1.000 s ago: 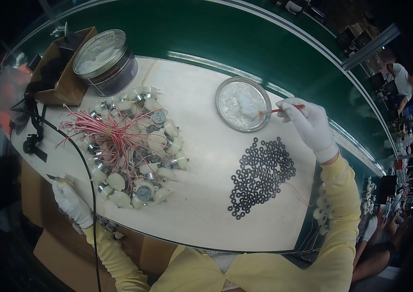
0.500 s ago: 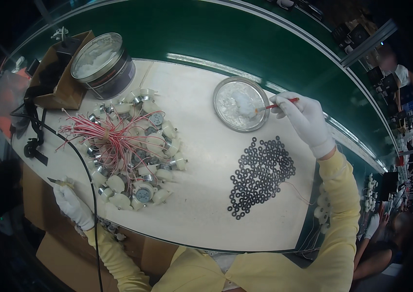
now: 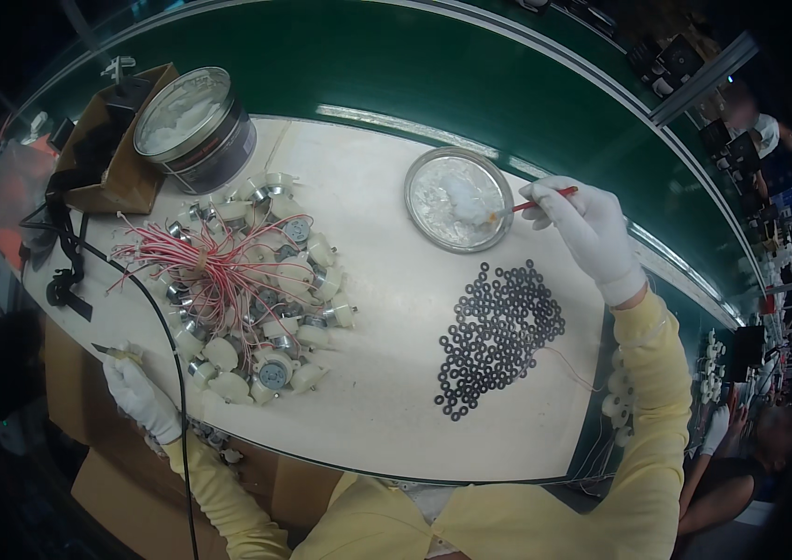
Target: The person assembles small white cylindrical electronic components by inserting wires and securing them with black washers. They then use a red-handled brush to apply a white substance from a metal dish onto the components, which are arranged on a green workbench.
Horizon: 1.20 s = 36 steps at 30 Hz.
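Right hand [image 3: 592, 238], gloved: thumb and fingers closed in a pinch on a slim red-handled tool [image 3: 553, 195], probably a brush. Grip sits well up the handle, which seems to keep the glove out of the paste. Tool's tip is at the white paste [image 3: 461, 198] in a shallow round dish [image 3: 411, 222], far side of the worktop [image 3: 396, 373]; within easy reach of this arm, presumably why it stands there.

Left hand [image 3: 141, 397], gloved: fingers curled round a small pale part [image 3: 125, 354] off the worktop's left edge; exact kind too small to tell. A dark, thin end juts clear of the fingers, perhaps to leave it accessible.

Black rings [image 3: 498, 336] lie spread nearly flat below the dish, likely for easy picking. Motor units [image 3: 220, 353] cluster left, their red and white wires [image 3: 167, 245] gathered together, which probably limits tangling. Large open tin [image 3: 218, 166] behind them.
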Each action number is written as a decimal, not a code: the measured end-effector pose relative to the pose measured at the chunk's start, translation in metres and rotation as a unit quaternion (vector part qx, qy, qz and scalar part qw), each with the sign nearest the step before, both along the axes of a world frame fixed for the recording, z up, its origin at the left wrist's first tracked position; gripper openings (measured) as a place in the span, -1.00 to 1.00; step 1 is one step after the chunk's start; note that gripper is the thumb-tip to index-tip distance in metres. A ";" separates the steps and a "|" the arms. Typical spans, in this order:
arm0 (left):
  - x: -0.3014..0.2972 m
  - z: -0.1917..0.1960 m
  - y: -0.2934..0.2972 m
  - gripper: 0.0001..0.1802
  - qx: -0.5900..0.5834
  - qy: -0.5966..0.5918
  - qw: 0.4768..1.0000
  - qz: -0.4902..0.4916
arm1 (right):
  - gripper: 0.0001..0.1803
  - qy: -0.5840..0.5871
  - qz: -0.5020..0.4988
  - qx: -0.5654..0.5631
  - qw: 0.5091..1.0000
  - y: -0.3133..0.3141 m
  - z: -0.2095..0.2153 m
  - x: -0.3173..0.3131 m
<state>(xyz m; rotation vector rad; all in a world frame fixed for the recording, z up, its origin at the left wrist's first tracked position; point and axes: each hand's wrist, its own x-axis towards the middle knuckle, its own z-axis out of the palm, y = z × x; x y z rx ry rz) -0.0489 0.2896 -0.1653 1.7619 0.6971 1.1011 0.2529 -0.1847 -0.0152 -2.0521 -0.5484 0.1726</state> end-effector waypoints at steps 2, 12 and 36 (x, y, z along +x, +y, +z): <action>-0.002 0.001 0.001 -0.74 0.008 0.004 1.000 -0.001 | -0.73 0.008 0.011 -0.007 1.000 -0.001 -0.006 0.002; -0.001 0.001 0.002 -0.69 0.024 0.004 1.000 0.006 | -0.73 -0.008 -0.014 0.031 0.999 0.006 -0.001 0.006; -0.003 0.008 0.004 -0.62 0.126 0.112 0.983 0.070 | -0.57 0.214 -0.044 0.253 0.943 -0.050 0.032 -0.010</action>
